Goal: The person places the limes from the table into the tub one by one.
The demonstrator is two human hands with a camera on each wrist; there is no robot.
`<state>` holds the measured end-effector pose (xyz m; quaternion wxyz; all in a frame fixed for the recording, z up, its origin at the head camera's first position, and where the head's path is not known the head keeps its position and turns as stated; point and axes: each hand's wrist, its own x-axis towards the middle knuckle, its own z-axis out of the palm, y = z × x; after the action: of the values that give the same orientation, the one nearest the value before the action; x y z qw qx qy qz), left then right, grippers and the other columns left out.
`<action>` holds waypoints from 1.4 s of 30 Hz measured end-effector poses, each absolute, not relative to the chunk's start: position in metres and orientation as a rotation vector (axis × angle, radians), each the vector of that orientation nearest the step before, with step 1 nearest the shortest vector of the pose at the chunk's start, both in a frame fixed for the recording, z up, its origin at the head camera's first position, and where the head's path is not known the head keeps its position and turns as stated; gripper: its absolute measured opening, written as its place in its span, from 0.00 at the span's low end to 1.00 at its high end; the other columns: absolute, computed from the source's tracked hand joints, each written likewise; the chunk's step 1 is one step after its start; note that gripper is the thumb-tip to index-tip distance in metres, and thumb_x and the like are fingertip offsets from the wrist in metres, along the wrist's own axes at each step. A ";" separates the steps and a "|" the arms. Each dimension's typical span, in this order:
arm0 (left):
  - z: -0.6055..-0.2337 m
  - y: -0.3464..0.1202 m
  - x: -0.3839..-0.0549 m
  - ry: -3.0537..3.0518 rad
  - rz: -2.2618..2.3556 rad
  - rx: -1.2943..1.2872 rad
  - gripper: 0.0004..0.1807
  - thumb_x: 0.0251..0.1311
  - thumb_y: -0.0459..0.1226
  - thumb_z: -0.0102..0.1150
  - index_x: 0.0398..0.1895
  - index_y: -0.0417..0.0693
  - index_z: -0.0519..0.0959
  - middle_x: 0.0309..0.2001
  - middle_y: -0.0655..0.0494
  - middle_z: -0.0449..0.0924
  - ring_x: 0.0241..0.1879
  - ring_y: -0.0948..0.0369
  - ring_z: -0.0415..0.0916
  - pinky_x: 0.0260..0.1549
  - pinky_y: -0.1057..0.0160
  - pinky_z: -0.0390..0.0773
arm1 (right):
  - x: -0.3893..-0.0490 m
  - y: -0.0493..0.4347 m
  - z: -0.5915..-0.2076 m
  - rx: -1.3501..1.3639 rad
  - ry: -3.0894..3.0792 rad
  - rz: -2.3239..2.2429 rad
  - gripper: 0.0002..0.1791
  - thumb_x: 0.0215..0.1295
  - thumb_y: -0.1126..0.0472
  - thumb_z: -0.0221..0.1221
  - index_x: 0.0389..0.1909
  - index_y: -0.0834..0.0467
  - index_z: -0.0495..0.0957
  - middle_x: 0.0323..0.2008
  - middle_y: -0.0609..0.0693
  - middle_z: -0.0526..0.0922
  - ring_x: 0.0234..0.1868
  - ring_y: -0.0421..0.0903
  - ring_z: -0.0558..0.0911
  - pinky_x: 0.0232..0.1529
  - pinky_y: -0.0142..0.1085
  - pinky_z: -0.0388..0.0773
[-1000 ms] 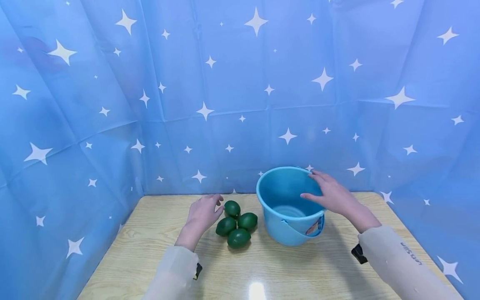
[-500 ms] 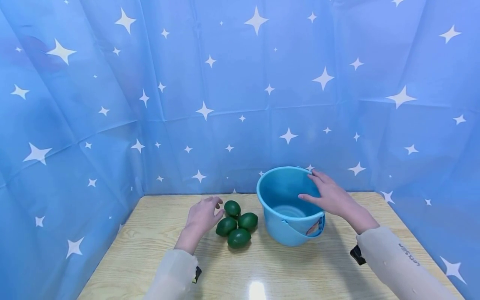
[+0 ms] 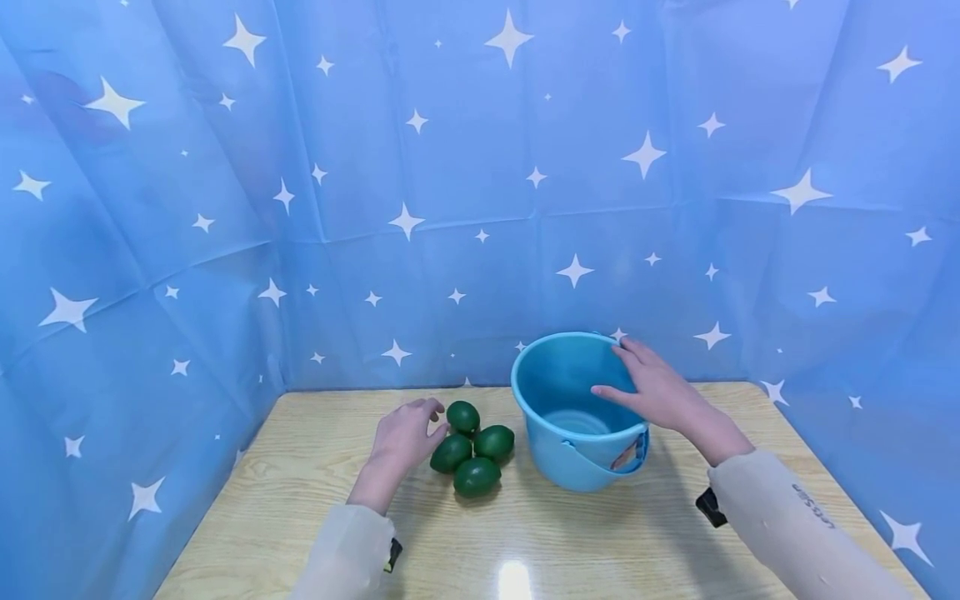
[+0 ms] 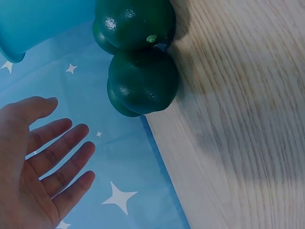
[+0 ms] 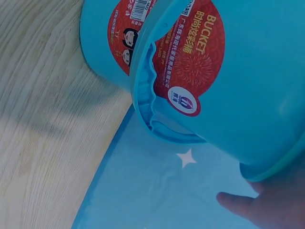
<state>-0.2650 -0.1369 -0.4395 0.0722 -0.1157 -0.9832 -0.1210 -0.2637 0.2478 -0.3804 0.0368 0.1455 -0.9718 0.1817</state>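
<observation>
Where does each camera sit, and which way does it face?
Head: on the person's head, looking forward and down at the table; left hand, right hand and sleeves show.
Left wrist: worn there, facing the green fruits; left hand shows.
Right wrist: worn there, facing the bucket; right hand partly shows.
Head and left wrist share the green fruits.

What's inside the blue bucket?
In the blue bucket: bare inner wall and part of the bottom, no object visible. The front wall hides the bottom's near edge; the right hand covers some of the right side.
</observation>
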 end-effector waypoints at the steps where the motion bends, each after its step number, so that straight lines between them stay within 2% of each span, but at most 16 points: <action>1: -0.440 -0.137 -0.265 -2.952 -0.364 -0.350 0.16 0.64 0.48 0.63 0.51 0.54 0.81 0.44 0.58 0.85 0.37 0.60 0.82 0.31 0.61 0.82 | -0.264 0.247 -0.381 0.453 -2.980 0.554 0.53 0.65 0.31 0.55 0.76 0.67 0.54 0.76 0.69 0.51 0.76 0.72 0.51 0.69 0.71 0.56; 12: -0.446 -0.139 -0.263 -2.944 -0.385 -0.352 0.16 0.65 0.49 0.62 0.51 0.54 0.82 0.45 0.57 0.86 0.39 0.58 0.83 0.33 0.60 0.82 | -0.265 0.244 -0.383 0.468 -3.004 0.524 0.52 0.66 0.32 0.54 0.76 0.65 0.53 0.77 0.69 0.48 0.76 0.72 0.48 0.70 0.74 0.49; 21: -0.451 -0.139 -0.258 -2.950 -0.416 -0.348 0.16 0.64 0.48 0.63 0.51 0.53 0.82 0.44 0.57 0.85 0.40 0.58 0.82 0.33 0.59 0.83 | -0.265 0.241 -0.383 0.458 -3.020 0.425 0.53 0.65 0.28 0.52 0.78 0.60 0.52 0.78 0.66 0.47 0.77 0.70 0.47 0.68 0.75 0.50; 42: -0.464 -0.140 -0.255 -2.935 -0.426 -0.393 0.17 0.63 0.47 0.64 0.52 0.52 0.81 0.48 0.56 0.85 0.41 0.57 0.83 0.35 0.57 0.83 | -0.266 0.242 -0.389 0.439 -3.017 0.431 0.53 0.64 0.28 0.53 0.79 0.58 0.51 0.79 0.64 0.45 0.78 0.68 0.46 0.69 0.75 0.49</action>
<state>-0.2547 -0.1404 -0.4637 0.0750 -0.1309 -0.9783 -0.1419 -0.2657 0.2419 -0.3886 0.0311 0.1426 -0.9794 0.1399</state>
